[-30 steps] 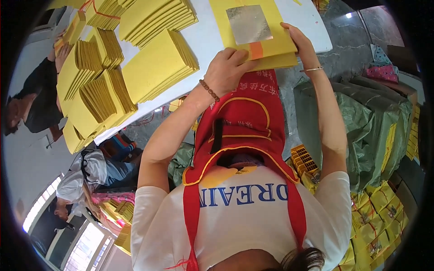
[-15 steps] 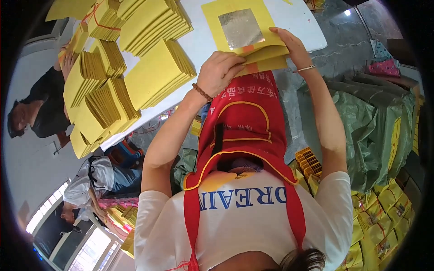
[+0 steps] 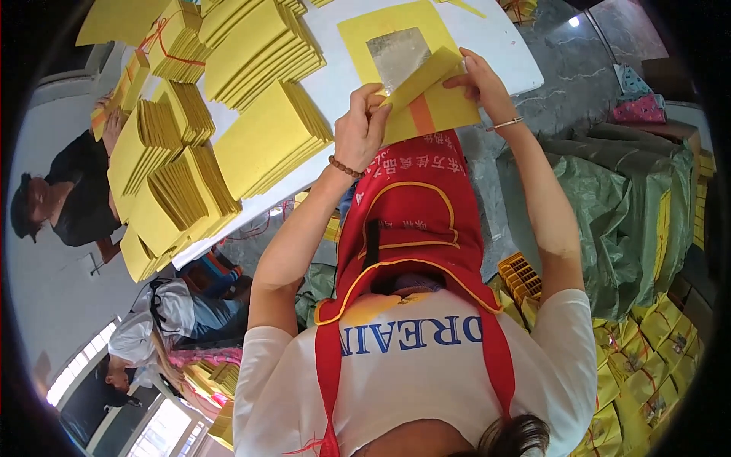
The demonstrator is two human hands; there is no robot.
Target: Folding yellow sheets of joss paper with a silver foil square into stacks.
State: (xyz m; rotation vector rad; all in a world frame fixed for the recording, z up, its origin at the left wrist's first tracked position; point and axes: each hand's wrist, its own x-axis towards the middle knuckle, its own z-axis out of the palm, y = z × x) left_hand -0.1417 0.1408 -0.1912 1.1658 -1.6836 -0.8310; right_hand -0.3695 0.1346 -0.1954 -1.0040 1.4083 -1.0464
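Observation:
At the table's near edge lies a yellow paper sheet (image 3: 457, 114) with an orange band and a silver foil patch (image 3: 396, 55). Part of the paper is turned up into a slanting flap (image 3: 423, 78) that covers the patch's lower right part. My left hand (image 3: 361, 126) pinches the flap's lower left end between thumb and fingers. Around its upper right end the fingers of my right hand (image 3: 484, 85) are curled, one finger on top and others lower over the sheet.
Stacks of folded yellow paper (image 3: 266, 141) fill the left of the white table (image 3: 506, 47); one bundle (image 3: 177, 46) is tied with red string. A person in black (image 3: 85, 183) works at the far left, another in white (image 3: 148, 324) lower down. Green sacking (image 3: 590, 217) stands right.
The paper's near part has opened out flatter, and a flap now slants up over the foil. My left hand has shifted slightly left and down; my right fingers have curled inward.

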